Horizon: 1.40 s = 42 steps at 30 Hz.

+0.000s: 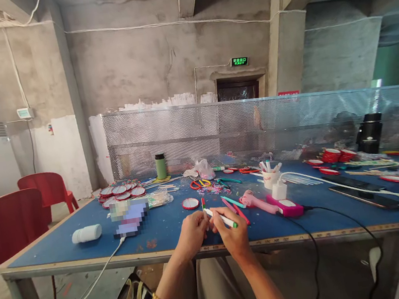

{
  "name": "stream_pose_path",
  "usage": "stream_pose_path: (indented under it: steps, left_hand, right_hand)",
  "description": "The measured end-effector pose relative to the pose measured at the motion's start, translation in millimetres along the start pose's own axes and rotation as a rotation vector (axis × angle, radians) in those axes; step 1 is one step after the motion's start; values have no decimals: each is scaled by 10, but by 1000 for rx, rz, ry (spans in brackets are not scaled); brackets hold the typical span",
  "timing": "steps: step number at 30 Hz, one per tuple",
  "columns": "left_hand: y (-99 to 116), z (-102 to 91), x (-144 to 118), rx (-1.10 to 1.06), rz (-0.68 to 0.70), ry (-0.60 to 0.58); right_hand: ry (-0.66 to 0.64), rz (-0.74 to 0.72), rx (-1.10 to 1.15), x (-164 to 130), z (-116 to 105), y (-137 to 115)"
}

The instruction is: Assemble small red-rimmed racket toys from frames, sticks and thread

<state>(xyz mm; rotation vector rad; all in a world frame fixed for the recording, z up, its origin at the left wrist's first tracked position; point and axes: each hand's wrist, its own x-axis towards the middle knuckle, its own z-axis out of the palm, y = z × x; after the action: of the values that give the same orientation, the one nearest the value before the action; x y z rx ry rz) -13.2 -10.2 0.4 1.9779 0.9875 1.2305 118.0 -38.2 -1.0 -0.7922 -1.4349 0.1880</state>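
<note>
White marker (pixel 228 221), green-ended, slants in the pinching right hand (pixel 233 233) beside a red-and-green stick (pixel 203 204) pinched by the left hand (pixel 194 229), with bare blue tabletop (pixel 168 227) left of both hands and the table edge (pixel 156 254) just below.

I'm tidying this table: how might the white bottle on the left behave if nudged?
The white bottle would likely roll: its rounded body lies sideways on the tabletop. Its plastic-looking shell seems light and stiff, though contents are hidden.
</note>
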Motion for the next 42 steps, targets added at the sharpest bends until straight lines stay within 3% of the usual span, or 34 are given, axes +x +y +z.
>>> stream_pose_path:
  steps: [33, 42]
  left_hand:
    - [-30, 9, 5, -10, 0, 2]
    - [-27, 15, 9, -56, -9, -9]
  right_hand:
    - [22, 33, -20, -10, 0, 79]
    - [82, 31, -28, -9, -7, 87]
